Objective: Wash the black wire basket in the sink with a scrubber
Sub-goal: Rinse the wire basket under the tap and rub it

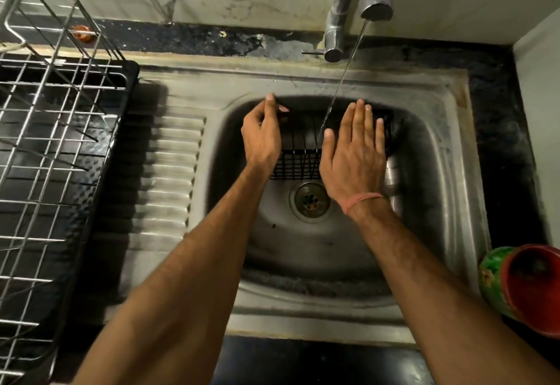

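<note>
While water runs, basket (298, 154) between hands

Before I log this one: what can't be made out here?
- Scrubber: none visible in the head view; if there is one, the right hand hides it.
- Basket: both ends are covered by the hands.
- Left hand: its grip on the basket is unclear.
- Rack: cut off by the left edge.
- Cup: cut off by the right edge.

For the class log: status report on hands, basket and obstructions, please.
Left hand grips black wire basket; right hand flat on it. Tap water running. No scrubber visible.
</note>
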Demonstrator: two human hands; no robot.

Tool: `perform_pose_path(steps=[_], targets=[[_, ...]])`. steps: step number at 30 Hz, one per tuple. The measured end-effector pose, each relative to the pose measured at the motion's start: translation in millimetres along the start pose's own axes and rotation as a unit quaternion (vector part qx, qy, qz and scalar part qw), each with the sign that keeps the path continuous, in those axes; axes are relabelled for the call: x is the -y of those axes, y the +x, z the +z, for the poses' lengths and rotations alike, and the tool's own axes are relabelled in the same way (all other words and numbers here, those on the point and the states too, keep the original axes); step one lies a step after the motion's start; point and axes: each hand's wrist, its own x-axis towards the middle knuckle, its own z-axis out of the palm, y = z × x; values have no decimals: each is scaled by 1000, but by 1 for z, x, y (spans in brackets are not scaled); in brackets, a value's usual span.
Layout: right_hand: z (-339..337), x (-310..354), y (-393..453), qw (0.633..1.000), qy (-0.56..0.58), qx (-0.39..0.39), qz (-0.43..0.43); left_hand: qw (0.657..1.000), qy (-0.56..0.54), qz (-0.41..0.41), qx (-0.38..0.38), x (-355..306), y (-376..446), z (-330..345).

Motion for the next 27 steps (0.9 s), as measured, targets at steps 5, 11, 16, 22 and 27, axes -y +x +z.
perform_pose_path(steps=[5,11,16,22,27], targets=[[6,26,-25,988,-3,31,-148,996,7,-71,-54,2,-6,0],[2,-6,-20,996,-28,30,-85,994,4,-112,-14,3,-8,0],[10,45,-27,990,4,25,-136,992,3,-125,-3,5,-2,6],[10,16,-23,988,-5,31,-154,991,-19,-134,-8,7,-3,14],[11,43,-30,991,25,26,-129,990,-31,-137,-18,6,-5,19]])
